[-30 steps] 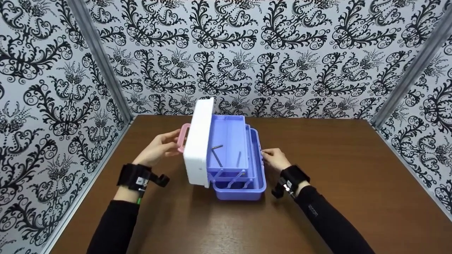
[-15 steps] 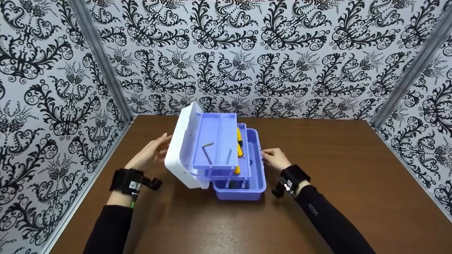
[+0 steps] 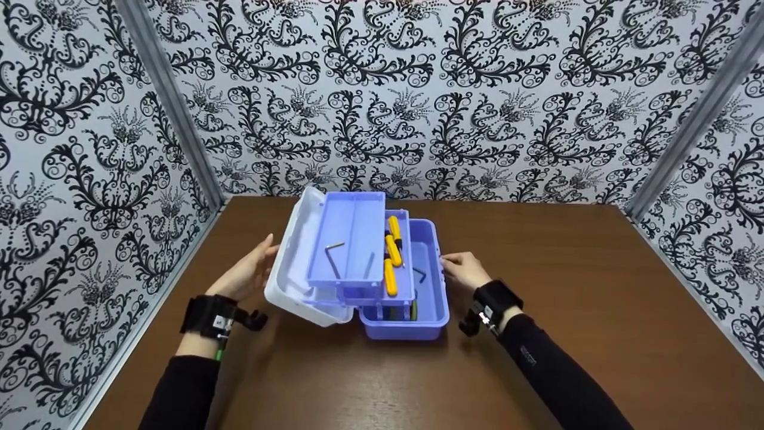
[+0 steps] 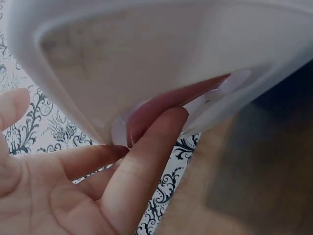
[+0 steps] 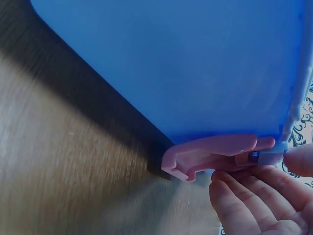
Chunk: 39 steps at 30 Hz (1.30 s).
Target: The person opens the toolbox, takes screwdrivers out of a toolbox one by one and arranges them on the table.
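Observation:
A purple toolbox (image 3: 404, 331) stands on the table with its white lid (image 3: 289, 280) tilted back to the left. Its upper tray (image 3: 340, 224) and lower tray (image 3: 399, 218) are fanned out in steps. My left hand (image 3: 245, 275) supports the lid from outside, its straight fingers against the pink handle (image 4: 161, 105). At the box's right side, my right hand (image 3: 467, 270) pinches the pink latch (image 5: 210, 149) between thumb and fingers. An L-shaped hex key (image 3: 332, 261) lies in the upper tray, and several yellow-handled screwdrivers (image 3: 390, 278) lie in the lower one.
Inside the base is a dark hex key (image 3: 421, 273); something green (image 3: 413, 310) shows partly behind the tray arms. The brown table (image 3: 567, 286) ends at patterned walls (image 3: 418, 119) at the back and sides.
The lid has swung left and down with my left hand following it. The trays have spread, bringing the screwdrivers and the base's contents into view. My right hand stays put.

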Motion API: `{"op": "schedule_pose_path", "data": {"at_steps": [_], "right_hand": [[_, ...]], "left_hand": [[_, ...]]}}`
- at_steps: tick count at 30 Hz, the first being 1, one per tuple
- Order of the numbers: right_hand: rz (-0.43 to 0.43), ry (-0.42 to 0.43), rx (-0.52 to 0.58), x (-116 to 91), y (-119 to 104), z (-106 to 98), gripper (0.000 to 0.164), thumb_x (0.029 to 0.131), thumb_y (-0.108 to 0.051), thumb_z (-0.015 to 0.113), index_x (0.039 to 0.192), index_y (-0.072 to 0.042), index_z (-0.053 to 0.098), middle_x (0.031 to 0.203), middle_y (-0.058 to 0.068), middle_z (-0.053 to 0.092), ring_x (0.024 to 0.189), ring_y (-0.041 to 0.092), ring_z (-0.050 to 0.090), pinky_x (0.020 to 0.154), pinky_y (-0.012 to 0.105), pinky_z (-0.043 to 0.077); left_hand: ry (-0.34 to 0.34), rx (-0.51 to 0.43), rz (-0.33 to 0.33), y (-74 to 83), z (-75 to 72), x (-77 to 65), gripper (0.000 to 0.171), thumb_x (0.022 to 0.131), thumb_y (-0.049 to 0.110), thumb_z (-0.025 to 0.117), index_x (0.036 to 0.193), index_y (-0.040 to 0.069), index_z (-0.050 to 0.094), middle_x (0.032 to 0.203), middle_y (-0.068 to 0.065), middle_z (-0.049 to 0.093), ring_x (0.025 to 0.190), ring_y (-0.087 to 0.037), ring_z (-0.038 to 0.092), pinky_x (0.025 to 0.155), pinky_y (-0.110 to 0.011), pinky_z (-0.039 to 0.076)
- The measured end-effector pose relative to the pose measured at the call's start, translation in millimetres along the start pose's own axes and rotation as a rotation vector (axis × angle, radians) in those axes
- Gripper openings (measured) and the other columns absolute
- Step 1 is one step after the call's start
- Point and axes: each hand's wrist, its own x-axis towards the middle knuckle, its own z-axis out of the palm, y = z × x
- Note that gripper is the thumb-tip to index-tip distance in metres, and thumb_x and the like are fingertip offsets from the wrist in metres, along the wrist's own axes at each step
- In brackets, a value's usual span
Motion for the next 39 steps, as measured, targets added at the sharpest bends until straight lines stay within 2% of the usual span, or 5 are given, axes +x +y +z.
{"op": "schedule_pose_path", "data": {"at_steps": [8, 16, 25, 33, 39], "right_hand": [[-0.052, 0.011, -0.043, -1, 0, 1, 0.032, 0.1, -0.011, 0.053, 0.12, 0.01, 0.065, 0.117, 0.026, 0.068, 0.104, 0.025, 0.064, 0.086, 0.024, 0.052], [-0.035, 0.021, -0.054, -2, -2, 0, 0.032, 0.1, -0.011, 0.053, 0.12, 0.009, 0.066, 0.117, 0.026, 0.068, 0.106, 0.028, 0.065, 0.094, 0.036, 0.054], [0.0, 0.014, -0.049, 0, -3, 2, 0.033, 0.1, -0.013, 0.054, 0.122, 0.009, 0.065, 0.12, 0.026, 0.067, 0.105, 0.026, 0.065, 0.092, 0.034, 0.056], [-0.005, 0.016, -0.036, 0, -2, 0, 0.032, 0.1, -0.012, 0.054, 0.122, 0.009, 0.065, 0.118, 0.025, 0.068, 0.095, 0.017, 0.066, 0.079, 0.019, 0.055], [-0.024, 0.032, -0.071, -2, -3, 0, 0.031, 0.099, -0.014, 0.055, 0.119, 0.007, 0.068, 0.113, 0.022, 0.071, 0.09, 0.016, 0.063, 0.076, 0.017, 0.048]], "left_hand": [[-0.026, -0.064, 0.011, -15.0, -6.3, -2.0, 0.047, 0.109, 0.041, 0.023, 0.131, 0.018, 0.057, 0.117, 0.004, 0.07, 0.101, -0.011, 0.067, 0.092, -0.032, 0.057], [-0.014, -0.068, 0.013, -24.8, -11.5, -5.6, 0.054, 0.11, 0.034, 0.027, 0.153, 0.001, 0.031, 0.12, 0.007, 0.069, 0.107, -0.011, 0.067, 0.093, -0.03, 0.057], [-0.027, -0.089, -0.013, -33.3, -9.1, -9.4, 0.04, 0.11, 0.027, 0.019, 0.122, 0.019, 0.056, 0.111, 0.004, 0.071, 0.102, -0.011, 0.067, 0.089, -0.03, 0.057], [0.013, -0.083, -0.019, -37.2, -8.8, -10.3, 0.043, 0.11, 0.021, 0.023, 0.115, 0.013, 0.066, 0.103, 0.001, 0.074, 0.091, -0.01, 0.068, 0.084, -0.028, 0.058], [0.095, -0.004, -0.006, -39.4, -4.9, -11.2, 0.041, 0.11, 0.021, 0.031, 0.127, 0.001, 0.061, 0.107, -0.001, 0.073, 0.098, -0.012, 0.069, 0.089, -0.03, 0.058]]}}
